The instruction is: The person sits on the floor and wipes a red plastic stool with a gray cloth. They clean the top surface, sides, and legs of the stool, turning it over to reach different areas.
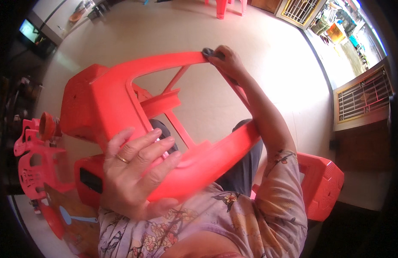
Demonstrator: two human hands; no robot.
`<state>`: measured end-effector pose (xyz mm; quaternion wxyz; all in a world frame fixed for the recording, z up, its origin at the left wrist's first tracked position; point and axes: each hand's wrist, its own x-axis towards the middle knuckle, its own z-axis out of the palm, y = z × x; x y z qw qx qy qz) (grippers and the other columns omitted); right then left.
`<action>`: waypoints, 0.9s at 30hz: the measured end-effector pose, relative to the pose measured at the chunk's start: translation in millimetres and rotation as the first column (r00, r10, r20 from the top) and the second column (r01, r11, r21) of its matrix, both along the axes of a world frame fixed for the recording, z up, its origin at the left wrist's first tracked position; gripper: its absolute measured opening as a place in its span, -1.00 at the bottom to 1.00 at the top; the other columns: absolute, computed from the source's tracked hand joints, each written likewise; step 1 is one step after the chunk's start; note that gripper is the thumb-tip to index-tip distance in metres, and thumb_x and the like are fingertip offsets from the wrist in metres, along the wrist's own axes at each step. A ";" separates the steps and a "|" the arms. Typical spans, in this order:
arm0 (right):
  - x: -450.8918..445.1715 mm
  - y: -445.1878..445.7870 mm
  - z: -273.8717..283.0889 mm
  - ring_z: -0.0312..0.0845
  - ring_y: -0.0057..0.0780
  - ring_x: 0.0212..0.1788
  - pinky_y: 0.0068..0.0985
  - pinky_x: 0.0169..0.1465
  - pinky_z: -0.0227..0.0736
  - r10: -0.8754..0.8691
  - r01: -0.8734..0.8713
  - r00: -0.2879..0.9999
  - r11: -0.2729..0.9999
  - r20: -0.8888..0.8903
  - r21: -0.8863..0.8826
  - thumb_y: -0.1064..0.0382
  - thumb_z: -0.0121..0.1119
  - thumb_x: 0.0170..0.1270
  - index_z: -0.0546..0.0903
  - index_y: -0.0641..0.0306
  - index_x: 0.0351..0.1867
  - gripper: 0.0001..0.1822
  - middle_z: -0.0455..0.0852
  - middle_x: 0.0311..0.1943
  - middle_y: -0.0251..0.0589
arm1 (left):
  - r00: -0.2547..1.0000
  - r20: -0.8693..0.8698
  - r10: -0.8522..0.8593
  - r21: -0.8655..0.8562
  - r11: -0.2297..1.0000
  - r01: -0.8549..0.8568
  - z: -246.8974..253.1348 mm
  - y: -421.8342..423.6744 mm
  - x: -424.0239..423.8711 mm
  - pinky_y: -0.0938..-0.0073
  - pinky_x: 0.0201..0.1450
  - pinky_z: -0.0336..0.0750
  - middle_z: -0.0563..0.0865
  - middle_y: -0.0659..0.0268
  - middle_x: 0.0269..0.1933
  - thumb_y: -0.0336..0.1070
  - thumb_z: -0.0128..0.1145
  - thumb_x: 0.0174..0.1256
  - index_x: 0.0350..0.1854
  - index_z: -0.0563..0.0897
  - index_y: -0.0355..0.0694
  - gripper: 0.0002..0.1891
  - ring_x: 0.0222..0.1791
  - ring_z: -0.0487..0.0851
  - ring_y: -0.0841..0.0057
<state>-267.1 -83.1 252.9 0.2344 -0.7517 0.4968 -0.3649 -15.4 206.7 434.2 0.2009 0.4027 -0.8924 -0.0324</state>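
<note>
A red plastic stool (pixel 111 96) lies tipped across my lap, its legs and cross braces framing a view of the floor. My right hand (pixel 228 61) grips a dark cloth (pixel 208 52) against the far corner of the frame. My left hand (pixel 140 171), with a ring on one finger, rests on the near left of the stool, fingers curled over its inner edge and thumb below. A small pale pink strip (pixel 165 155) shows behind those fingers; what it is I cannot tell.
Another red plastic stool (pixel 324 190) is at my right side. Pink plastic chairs (pixel 34 171) stand on the left, near a wooden surface with a blue fly swatter (pixel 78 217). A pink stool (pixel 221 9) stands far ahead. Open grilled doors (pixel 363 93) are on the right.
</note>
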 end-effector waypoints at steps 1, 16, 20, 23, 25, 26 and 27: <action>-2.9 6.7 -4.8 0.64 -0.12 -0.16 -0.27 -0.08 0.52 -0.002 0.003 1.000 0.999 -0.006 0.039 0.02 0.37 0.14 0.62 0.20 -0.24 -0.67 0.69 -0.22 -0.10 | 0.999 -0.034 -0.003 0.010 1.000 0.003 -2.1 1.7 0.8 -0.13 0.34 0.22 0.72 0.02 0.08 0.35 -0.17 0.43 0.14 0.64 -0.23 -0.30 0.16 0.64 0.03; -86.5 218.7 -3.8 0.45 -0.08 -0.33 -0.24 -0.23 0.37 -0.056 0.050 0.997 0.991 -0.051 -0.123 0.40 0.25 0.15 0.47 0.34 -0.25 -0.80 0.49 -0.35 -0.03 | 0.410 -0.718 0.562 0.319 0.790 -0.523 -125.7 -142.6 108.5 0.23 0.51 0.14 0.42 -0.01 0.41 0.17 -0.04 0.52 0.43 0.32 -0.37 -0.29 0.47 0.30 0.16; -42.1 231.2 33.4 0.52 -0.06 -0.28 -0.20 -0.24 0.41 0.127 -0.132 0.991 0.944 -0.036 -0.302 0.37 0.30 0.02 0.51 0.28 -0.20 -0.71 0.53 -0.32 -0.04 | 0.487 -0.638 0.597 0.426 0.800 -0.422 -122.1 -152.6 109.3 0.25 0.46 0.21 0.47 0.00 0.37 0.18 -0.08 0.51 0.40 0.36 -0.31 -0.33 0.42 0.37 0.13; -11.9 228.5 69.7 0.55 0.00 -0.27 -0.15 -0.27 0.44 0.343 -0.361 0.933 0.893 -0.114 -0.269 0.26 0.37 -0.01 0.51 0.22 -0.14 -0.62 0.56 -0.25 -0.06 | 0.467 -0.627 0.623 0.458 0.780 -0.426 -113.0 -148.3 104.4 0.25 0.41 0.26 0.50 0.02 0.32 0.13 -0.08 0.50 0.34 0.41 -0.25 -0.41 0.37 0.41 0.10; 18.9 226.4 95.3 0.54 -0.02 -0.27 -0.13 -0.29 0.44 0.435 -0.459 0.889 0.851 -0.145 -0.257 0.27 0.39 -0.06 0.53 0.18 -0.15 -0.61 0.53 -0.30 -0.12 | 0.470 -0.642 0.606 0.449 0.794 -0.411 -113.1 -143.9 104.2 0.25 0.37 0.29 0.53 0.02 0.28 0.11 -0.07 0.50 0.30 0.45 -0.23 -0.45 0.33 0.44 0.09; 35.9 228.0 108.0 0.54 -0.04 -0.27 -0.13 -0.29 0.44 0.459 -0.480 0.877 0.836 -0.141 -0.266 0.26 0.41 -0.09 0.56 0.18 -0.20 -0.63 0.53 -0.30 -0.12 | 0.495 -0.645 0.582 0.414 0.811 -0.413 -113.7 -142.8 105.8 0.24 0.35 0.30 0.54 0.02 0.26 0.10 -0.08 0.50 0.28 0.46 -0.22 -0.47 0.31 0.46 0.09; 50.2 225.5 117.8 0.52 -0.07 -0.34 -0.22 -0.34 0.39 0.520 -0.534 0.843 0.783 -0.138 -0.318 0.24 0.41 -0.01 0.54 0.22 -0.18 -0.64 0.53 -0.31 -0.07 | 0.517 -0.648 0.559 0.376 0.826 -0.420 -111.7 -139.9 108.6 0.24 0.33 0.32 0.56 0.01 0.23 0.10 -0.08 0.50 0.26 0.47 -0.22 -0.48 0.29 0.47 0.09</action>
